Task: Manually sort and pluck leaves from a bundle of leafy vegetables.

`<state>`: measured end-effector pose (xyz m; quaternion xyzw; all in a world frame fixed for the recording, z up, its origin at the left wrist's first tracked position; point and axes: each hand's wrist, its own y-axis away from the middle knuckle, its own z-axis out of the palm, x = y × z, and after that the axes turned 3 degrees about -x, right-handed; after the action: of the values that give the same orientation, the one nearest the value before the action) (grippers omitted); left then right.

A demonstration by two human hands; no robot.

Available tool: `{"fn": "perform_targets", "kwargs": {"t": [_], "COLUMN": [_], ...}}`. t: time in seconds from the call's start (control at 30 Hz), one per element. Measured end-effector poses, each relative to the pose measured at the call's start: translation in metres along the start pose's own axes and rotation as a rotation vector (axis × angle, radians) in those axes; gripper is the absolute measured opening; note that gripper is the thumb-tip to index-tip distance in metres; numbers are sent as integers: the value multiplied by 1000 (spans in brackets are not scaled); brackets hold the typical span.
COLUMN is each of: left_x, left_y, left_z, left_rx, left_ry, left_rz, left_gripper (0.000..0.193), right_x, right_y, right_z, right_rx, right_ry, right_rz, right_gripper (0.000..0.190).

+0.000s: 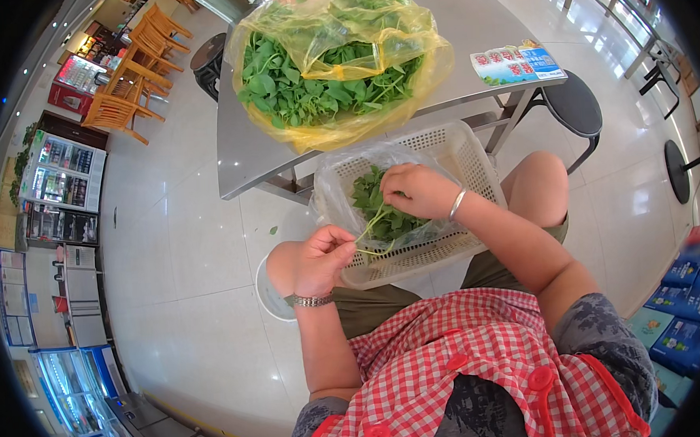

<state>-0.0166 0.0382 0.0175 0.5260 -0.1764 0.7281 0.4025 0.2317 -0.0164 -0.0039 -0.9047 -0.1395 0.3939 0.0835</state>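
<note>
Between thumb and fingers, my left hand (323, 258) pinches the lower ends of thin green stems (373, 222). My right hand (423, 191) is closed around the upper part of the same stems, over loose green leaves (365, 189). Those leaves lie in a clear plastic bag (328, 184) inside a white perforated plastic basket (488, 175) at my lap. Beyond it, on the metal table, a large yellow plastic bag (435, 74) holds a heap of leafy greens (283, 85). A bracelet circles each wrist.
The metal table (470, 19) carries a printed card (517, 65) at its right end. Black stools (572, 103) stand beside it. Under my left leg is a white round rim (269, 291). A small leaf (273, 230) lies on the tiled floor. Wooden chairs (118, 115) stand far left.
</note>
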Motion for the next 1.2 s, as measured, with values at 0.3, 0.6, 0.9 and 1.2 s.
{"fn": "perform_targets", "kwargs": {"t": [0.3, 0.6, 0.9, 1.2], "left_x": [4, -1, -12, -28], "left_y": [0, -6, -20, -33], "left_z": [-3, -18, -2, 23], "left_rx": [-32, 122, 139, 111], "left_ry": [49, 425, 806, 753], "left_rz": [-16, 35, 190, 379], "left_gripper": [9, 8, 13, 17], "right_x": [47, -11, -25, -24], "right_y": [-3, 5, 6, 6], "right_z": [13, -2, 19, 39], "right_rx": [294, 26, 4, -76], "right_ry": [-119, -207, -458, -577], "right_rz": [318, -46, -27, 217], "right_gripper": [17, 26, 19, 23]}}
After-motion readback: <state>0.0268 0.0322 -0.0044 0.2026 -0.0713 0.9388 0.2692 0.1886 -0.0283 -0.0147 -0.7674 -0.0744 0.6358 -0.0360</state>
